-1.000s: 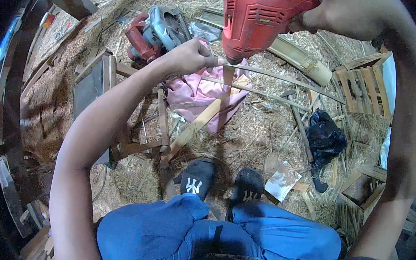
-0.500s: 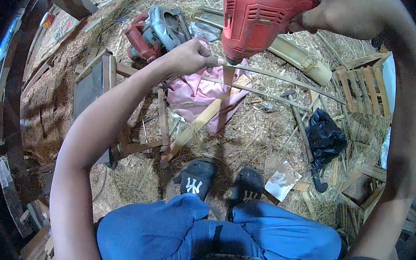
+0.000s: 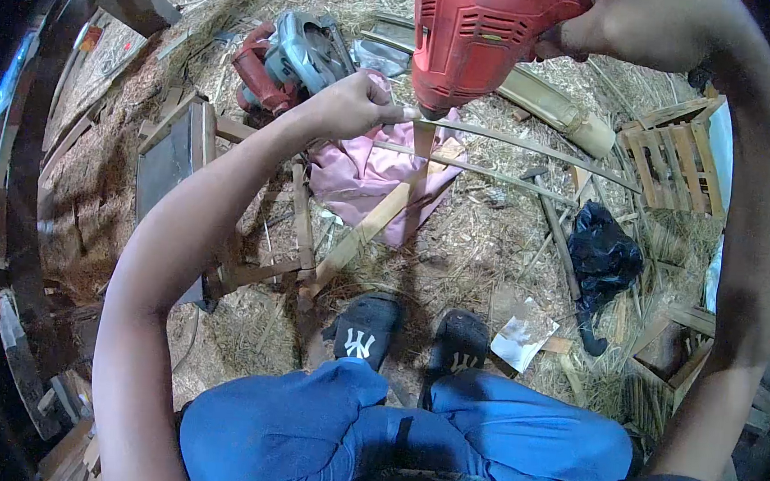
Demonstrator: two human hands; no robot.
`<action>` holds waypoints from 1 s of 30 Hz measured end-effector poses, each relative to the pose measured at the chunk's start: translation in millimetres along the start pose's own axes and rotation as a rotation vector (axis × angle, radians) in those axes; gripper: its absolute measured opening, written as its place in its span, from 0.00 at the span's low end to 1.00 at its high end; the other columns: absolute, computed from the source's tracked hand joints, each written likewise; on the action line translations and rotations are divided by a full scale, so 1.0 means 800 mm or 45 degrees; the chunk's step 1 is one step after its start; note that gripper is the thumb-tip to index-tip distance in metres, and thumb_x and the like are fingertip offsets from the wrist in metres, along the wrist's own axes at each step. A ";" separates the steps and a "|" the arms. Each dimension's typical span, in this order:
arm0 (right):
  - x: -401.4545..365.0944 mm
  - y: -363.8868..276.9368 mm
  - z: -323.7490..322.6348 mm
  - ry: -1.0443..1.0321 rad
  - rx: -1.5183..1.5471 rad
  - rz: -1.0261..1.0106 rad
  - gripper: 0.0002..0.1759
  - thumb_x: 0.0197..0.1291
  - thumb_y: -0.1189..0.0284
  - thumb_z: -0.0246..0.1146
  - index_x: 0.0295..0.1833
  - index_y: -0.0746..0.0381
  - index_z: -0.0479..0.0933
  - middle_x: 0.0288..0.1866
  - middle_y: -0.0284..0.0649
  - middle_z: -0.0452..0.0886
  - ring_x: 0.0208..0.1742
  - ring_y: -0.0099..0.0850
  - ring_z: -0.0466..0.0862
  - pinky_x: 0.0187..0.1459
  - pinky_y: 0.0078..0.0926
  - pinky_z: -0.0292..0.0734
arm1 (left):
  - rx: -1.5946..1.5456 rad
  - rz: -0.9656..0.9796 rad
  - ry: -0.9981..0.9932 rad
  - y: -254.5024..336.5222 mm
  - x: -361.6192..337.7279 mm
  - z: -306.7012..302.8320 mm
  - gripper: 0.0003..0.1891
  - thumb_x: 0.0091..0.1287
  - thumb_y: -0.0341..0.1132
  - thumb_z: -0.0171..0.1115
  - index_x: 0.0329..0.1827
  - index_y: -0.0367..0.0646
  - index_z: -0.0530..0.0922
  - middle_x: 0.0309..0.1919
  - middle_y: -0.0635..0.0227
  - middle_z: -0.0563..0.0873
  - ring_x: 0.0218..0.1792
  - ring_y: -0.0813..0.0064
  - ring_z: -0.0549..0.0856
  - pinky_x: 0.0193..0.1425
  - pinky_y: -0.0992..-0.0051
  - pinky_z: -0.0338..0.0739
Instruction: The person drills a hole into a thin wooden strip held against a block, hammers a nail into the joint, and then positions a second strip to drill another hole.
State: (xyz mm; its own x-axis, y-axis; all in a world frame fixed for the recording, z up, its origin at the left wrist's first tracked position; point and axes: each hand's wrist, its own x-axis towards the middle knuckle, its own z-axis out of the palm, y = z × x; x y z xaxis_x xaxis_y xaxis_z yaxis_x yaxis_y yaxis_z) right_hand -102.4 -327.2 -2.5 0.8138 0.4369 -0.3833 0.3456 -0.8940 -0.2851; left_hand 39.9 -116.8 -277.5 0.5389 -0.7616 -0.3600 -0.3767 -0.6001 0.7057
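My right hand [image 3: 646, 30] is wrapped around the handle of a red power drill [image 3: 487, 40], which points downward. The drill's nose meets a thin wooden strip [image 3: 546, 150] near its left end; the bit itself cannot be made out. Right beside the nose, my left hand [image 3: 356, 110] pinches that end of the strip. A second thin strip [image 3: 507, 180] runs slightly below the first. Under both lie a crumpled pink cloth [image 3: 344, 188] and a wooden slat [image 3: 363, 230] slanting toward my feet.
A circular saw [image 3: 304, 58] rests beyond my left forearm. To the right are a hammer [image 3: 556, 231], a black plastic bag [image 3: 603, 249], a bamboo piece [image 3: 575, 124] and a slatted wooden crate [image 3: 676, 164]. A wooden frame [image 3: 202, 149] stands left. Shavings cover the ground around my sandals [image 3: 369, 330].
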 end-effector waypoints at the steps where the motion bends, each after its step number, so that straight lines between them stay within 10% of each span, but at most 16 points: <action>1: -0.001 -0.001 0.001 0.041 -0.014 -0.014 0.30 0.61 0.81 0.65 0.70 0.64 0.71 0.51 0.47 0.85 0.48 0.39 0.84 0.53 0.40 0.77 | 0.000 0.000 -0.001 -0.001 0.000 0.001 0.35 0.67 0.63 0.72 0.16 0.38 0.77 0.13 0.74 0.71 0.19 0.79 0.68 0.25 0.67 0.64; 26: 0.014 0.000 -0.007 -0.068 0.045 0.037 0.27 0.62 0.80 0.67 0.67 0.65 0.73 0.45 0.46 0.85 0.42 0.38 0.84 0.47 0.41 0.77 | 0.003 -0.012 -0.004 -0.001 0.000 0.002 0.35 0.68 0.61 0.71 0.16 0.38 0.75 0.13 0.74 0.68 0.19 0.79 0.66 0.25 0.67 0.62; 28: 0.029 -0.027 -0.010 -0.107 0.071 0.532 0.27 0.62 0.80 0.67 0.67 0.65 0.73 0.44 0.45 0.85 0.42 0.37 0.84 0.47 0.41 0.77 | 0.018 -0.028 -0.020 -0.001 0.001 0.001 0.35 0.68 0.62 0.71 0.16 0.38 0.76 0.13 0.74 0.69 0.19 0.79 0.67 0.25 0.67 0.63; 30: 0.025 -0.008 -0.021 -0.172 0.167 0.359 0.27 0.63 0.79 0.67 0.68 0.65 0.73 0.44 0.45 0.85 0.42 0.38 0.84 0.47 0.41 0.77 | 0.016 -0.056 0.001 -0.002 0.001 0.002 0.35 0.68 0.63 0.71 0.18 0.38 0.77 0.14 0.73 0.71 0.20 0.78 0.68 0.26 0.67 0.64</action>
State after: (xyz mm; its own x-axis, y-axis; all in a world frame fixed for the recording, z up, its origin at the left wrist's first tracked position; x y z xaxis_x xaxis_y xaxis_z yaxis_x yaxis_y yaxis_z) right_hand -80.4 -314.5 6.1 0.7965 0.1912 -0.5736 0.0453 -0.9649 -0.2587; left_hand 39.3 -117.0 -279.8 0.5555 -0.7343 -0.3902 -0.3620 -0.6360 0.6815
